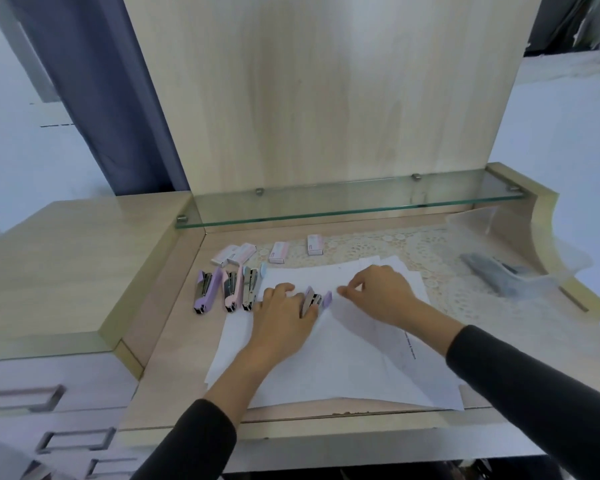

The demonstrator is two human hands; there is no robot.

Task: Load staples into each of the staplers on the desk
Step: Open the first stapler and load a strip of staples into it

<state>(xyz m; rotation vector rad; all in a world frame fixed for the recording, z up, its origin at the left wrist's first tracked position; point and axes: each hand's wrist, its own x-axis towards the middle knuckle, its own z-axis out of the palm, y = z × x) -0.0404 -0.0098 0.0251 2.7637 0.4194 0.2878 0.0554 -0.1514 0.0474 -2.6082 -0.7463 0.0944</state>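
A purple stapler [317,300] lies open on white paper sheets [343,362] in the middle of the desk. My left hand [281,317] holds it from the left, fingers curled round its body. My right hand [378,292] hovers just right of the stapler, thumb and forefinger pinched together; whether they hold staples is too small to tell. Three more staplers lie open side by side at the left: a purple one [207,292], a pink one [232,291] and a pale blue one [252,287]. Several small staple boxes [278,251] stand behind them.
A glass shelf [347,206] runs along the back of the desk above the boxes. A clear plastic bag with a grey object inside [499,275] lies at the right on a lace mat [465,282]. A raised cabinet top [59,271] with drawers borders the left.
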